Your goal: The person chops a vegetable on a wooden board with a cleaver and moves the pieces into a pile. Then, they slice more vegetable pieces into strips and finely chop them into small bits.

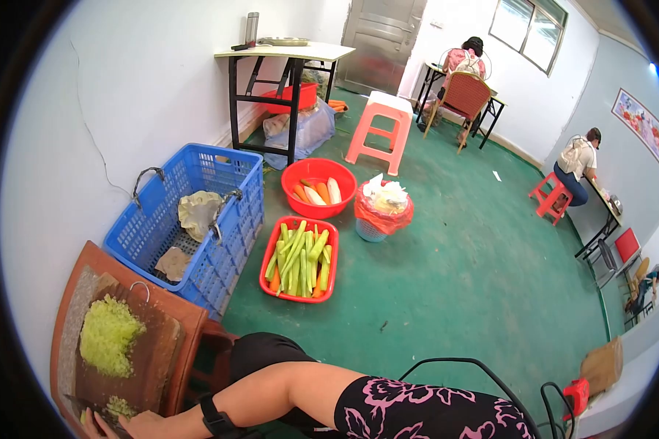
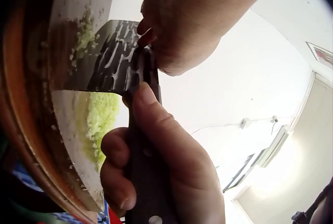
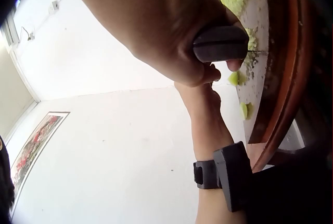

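Note:
My right hand (image 2: pixel 177 156) grips the black handle of a cleaver (image 2: pixel 122 57), thumb along its top. The dark, textured blade stands edge down on a wooden chopping board (image 1: pixel 165 351). At the blade's far end, my left hand (image 2: pixel 177 31) has its fingertips curled over the spine; the left thumb is hidden. A large heap of finely chopped light-green vegetable (image 1: pixel 110 333) lies on the board to one side of the blade. Fine green bits (image 1: pixel 118 407) lie right by the edge, and larger green chunks (image 3: pixel 245 110) sit on the left hand's side.
The board lies on a brown stool (image 1: pixel 190 322) against the wall. Beside it stand a blue crate (image 1: pixel 234 241), a red basket of peeled green stalks (image 1: pixel 299 260), a red basin with carrots (image 1: pixel 318 208) and a lined bin (image 1: pixel 384 212). Other people sit at tables farther off.

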Tool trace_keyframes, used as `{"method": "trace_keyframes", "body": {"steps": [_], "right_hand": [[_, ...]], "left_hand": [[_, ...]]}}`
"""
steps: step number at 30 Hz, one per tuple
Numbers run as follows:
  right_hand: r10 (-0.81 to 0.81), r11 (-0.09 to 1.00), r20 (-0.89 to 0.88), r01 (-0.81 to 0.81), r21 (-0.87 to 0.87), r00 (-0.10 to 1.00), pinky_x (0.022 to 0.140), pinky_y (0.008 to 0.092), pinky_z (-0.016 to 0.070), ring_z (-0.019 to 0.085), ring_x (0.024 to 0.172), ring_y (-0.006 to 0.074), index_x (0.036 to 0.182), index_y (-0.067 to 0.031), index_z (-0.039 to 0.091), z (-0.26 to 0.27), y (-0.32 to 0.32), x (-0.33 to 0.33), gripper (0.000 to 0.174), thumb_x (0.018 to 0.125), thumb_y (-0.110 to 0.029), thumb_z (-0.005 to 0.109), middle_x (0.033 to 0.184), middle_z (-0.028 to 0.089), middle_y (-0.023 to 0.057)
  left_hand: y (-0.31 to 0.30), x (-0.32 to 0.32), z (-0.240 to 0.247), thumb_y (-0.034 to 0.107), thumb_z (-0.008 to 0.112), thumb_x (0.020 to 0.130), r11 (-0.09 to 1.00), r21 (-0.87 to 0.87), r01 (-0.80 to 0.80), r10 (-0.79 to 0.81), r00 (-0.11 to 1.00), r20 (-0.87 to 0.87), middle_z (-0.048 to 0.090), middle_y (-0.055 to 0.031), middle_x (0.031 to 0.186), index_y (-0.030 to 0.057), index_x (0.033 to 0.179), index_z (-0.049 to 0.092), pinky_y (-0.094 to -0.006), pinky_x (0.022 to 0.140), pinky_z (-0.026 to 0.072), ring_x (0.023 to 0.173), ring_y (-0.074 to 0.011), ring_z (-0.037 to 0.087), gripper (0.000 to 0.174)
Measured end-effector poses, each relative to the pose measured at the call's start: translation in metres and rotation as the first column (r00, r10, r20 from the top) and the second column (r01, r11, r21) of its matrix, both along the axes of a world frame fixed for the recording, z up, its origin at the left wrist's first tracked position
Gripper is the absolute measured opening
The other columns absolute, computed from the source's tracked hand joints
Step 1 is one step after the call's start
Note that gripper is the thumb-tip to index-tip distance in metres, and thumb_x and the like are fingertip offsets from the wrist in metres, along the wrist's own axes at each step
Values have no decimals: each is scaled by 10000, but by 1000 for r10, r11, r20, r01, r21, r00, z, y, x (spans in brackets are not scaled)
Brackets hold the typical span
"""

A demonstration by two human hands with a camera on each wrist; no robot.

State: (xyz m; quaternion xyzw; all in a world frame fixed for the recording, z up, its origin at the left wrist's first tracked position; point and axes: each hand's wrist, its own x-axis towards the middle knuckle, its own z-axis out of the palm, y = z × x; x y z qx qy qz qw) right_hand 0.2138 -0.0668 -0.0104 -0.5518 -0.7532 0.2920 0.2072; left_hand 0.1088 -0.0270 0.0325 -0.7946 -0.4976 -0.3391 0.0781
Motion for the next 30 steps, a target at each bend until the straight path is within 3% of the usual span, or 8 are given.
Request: {"method": "trace_keyframes", "body": {"steps": [5,16,25,29,30], "right_hand": [[-49,984,-116,28,-174,992,482,396,426,553,590,283,1352,119,284,38,-29,20,632,889,-228,538,771,620,203],[-20,989,-125,2,-146,992,511,403,441,558,630,280,1248,95,413,19,-13,5,487,862,-175,537,812,618,200],[-3,990,-76,-8,-141,997,536,407,453,564,668,275,1156,74,524,16,-4,1,377,834,-122,540,855,620,198],[43,986,40,-36,-165,998,550,411,458,569,694,277,1101,72,573,5,10,-4,329,831,-110,536,863,620,200],[11,994,-24,-14,-113,1000,627,419,469,583,775,317,1149,91,489,1,8,-2,426,784,-113,569,892,611,233]], "left_hand": [[1,-4,-1,267,539,923,1000,-14,28,-28,999,19,635,-228,1043,-45,1045,653,-407,857,477,942,-352,595,354],[3,4,6,291,538,925,993,-89,-81,82,997,0,642,-203,1041,-21,1029,670,-416,863,481,959,-342,595,354],[23,1,-6,199,505,922,1000,14,9,-9,1000,-19,656,-207,976,-23,951,694,-424,812,495,884,-331,607,294],[29,0,-14,170,480,917,999,45,-1,2,1000,-20,656,-212,962,-28,939,695,-421,797,492,864,-329,603,293],[30,0,-17,166,474,916,998,55,-11,12,1000,-22,656,-213,955,-29,938,694,-418,796,492,861,-330,601,295]]}}
